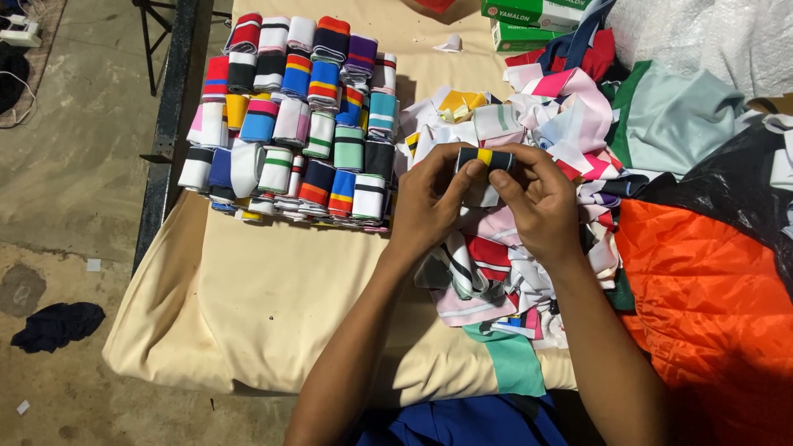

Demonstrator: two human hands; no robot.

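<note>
Cream cloth-covered table (pixel 273 306) over stained concrete floor (pixel 74 182), stacked with neat rows of folded striped fabric bands (pixel 297 116) beside a loose heap of coloured fabric strips (pixel 529 124). Small dark yellow-striped fabric roll (pixel 485 157) above heap, pinched between left hand (pixel 429 202) and right hand (pixel 537 202), fingers clamped on it.

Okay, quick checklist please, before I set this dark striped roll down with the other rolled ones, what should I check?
1. Dark roll with yellow stripe held by both left hand and right hand: ok.
2. Roll wound tight, end tucked: cannot tell.
3. Rows of finished rolls standing tidy: ok.
4. Bare cream cloth in front of the rows for another roll: ok.
5. Loose strip pile apart from the rows: not ok, it touches them.
</note>
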